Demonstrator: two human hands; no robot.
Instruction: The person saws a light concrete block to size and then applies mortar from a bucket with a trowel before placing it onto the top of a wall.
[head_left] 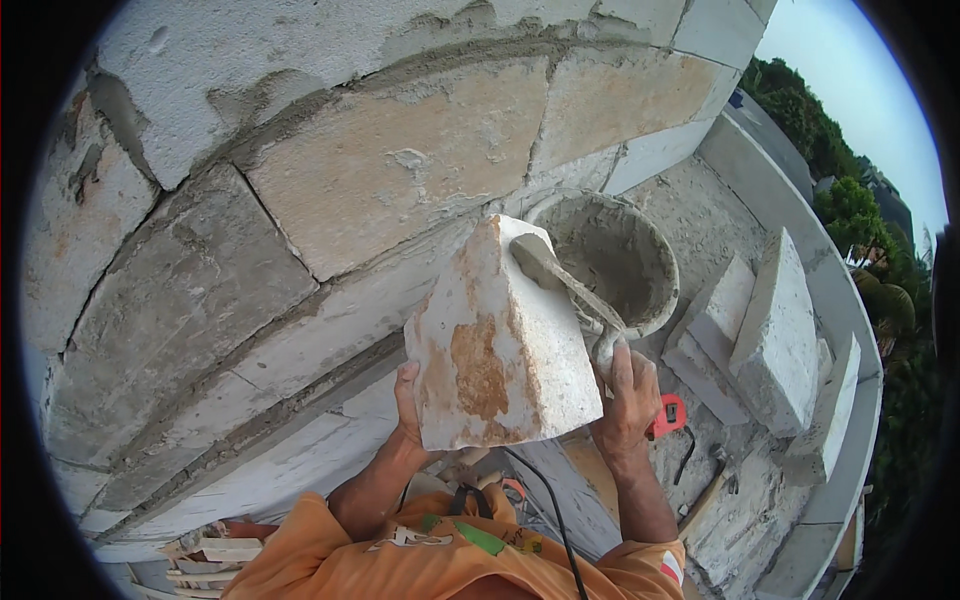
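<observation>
A white concrete block with brown stains is raised in front of me, tilted, and hides part of the wall and the bucket. My left hand grips its lower left side, the thumb showing at the edge. At the block's right side my right hand is closed round the handle of a trowel. The trowel's mortar-coated blade lies across the block's bright upper face. Just beyond the block stands a round bucket, crusted with grey mortar, its inside partly in view.
A block wall with mortar joints rises at the left and ahead. Loose blocks are piled at the right beside a low parapet. A red tape measure and a hammer lie near my right forearm. A black cable hangs before me.
</observation>
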